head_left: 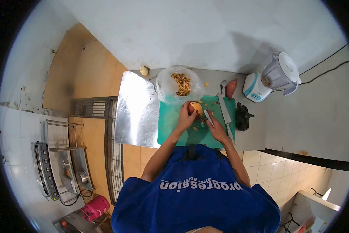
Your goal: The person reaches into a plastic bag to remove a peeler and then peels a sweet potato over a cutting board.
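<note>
My left hand (pixel 185 119) is closed around a partly peeled sweet potato (pixel 196 108), its orange flesh showing beside reddish skin. Close by, my right hand (pixel 218 131) grips a white-handled peeler (pixel 208 117); its blade is too small to make out. The peeler is just right of the sweet potato, apart from it. Both hands are over a green cutting board (pixel 168 126) with scraps of peel on it. A large knife (pixel 224 110) lies along the board's right side. Behind the board, a clear plastic bag (pixel 164 83) holds a heap of peelings (pixel 182 84).
An unpeeled sweet potato (pixel 231 89) and a spoon (pixel 223 84) lie behind the board. A black plastic bag (pixel 242 117) sits to its right, with a blender (pixel 260 87) farther back. A pale round item (pixel 144 70) rests at the metal counter's (pixel 137 112) back left.
</note>
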The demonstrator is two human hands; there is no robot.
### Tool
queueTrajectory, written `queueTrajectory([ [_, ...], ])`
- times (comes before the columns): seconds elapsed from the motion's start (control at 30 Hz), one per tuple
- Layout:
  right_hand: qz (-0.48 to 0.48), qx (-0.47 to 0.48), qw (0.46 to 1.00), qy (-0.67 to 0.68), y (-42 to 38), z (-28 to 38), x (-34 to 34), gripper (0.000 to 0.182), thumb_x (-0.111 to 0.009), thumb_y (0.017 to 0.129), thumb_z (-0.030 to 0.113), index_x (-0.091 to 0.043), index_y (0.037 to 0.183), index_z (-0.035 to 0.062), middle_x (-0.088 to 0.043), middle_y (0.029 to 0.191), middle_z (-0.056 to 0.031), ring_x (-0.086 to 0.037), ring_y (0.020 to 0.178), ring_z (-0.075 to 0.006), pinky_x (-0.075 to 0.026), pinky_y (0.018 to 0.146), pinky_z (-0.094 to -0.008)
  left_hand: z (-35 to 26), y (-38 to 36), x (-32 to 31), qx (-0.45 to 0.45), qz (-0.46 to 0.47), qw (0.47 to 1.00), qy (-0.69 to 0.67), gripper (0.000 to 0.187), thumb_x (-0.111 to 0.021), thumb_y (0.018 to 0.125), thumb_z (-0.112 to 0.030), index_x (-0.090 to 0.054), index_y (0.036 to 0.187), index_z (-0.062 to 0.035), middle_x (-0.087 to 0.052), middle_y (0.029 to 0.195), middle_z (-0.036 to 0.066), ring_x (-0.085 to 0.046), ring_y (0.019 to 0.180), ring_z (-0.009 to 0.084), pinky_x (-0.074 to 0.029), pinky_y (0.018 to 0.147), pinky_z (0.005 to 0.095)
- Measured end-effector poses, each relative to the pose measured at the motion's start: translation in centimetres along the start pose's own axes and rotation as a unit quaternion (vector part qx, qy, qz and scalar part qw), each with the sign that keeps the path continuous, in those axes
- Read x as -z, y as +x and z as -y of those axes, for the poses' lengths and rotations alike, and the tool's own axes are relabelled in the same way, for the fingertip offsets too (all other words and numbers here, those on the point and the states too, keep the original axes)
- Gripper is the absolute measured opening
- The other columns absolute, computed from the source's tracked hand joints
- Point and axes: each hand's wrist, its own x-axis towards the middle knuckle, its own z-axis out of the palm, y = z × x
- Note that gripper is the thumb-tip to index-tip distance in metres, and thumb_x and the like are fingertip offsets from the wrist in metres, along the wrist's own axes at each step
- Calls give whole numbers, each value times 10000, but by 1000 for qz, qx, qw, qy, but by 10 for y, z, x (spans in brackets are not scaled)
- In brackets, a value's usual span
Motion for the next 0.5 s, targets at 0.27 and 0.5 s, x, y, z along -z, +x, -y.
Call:
queueTrajectory([
  [0.27,-19,50,980,-194,13,6,-1,630,-530,1016,246,-259,1583,285,-589,1255,-262,-617,1077,-443,-505,909,-505,9,14,2,75,39,996,20,430,-545,997,-383,-571,1341,-125,-654,1214,103,-590,1154,284,-361,1024,368],
  [0.5,-1,53,967,-247,25,7,-1,573,-490,1025,341,-316,1566,267,-645,1071,-253,-640,950,-448,-518,802,-529,15,16,3,73,55,995,-38,495,-482,1025,-481,-540,1373,-134,-649,1259,52,-573,1187,192,-259,1089,408],
])
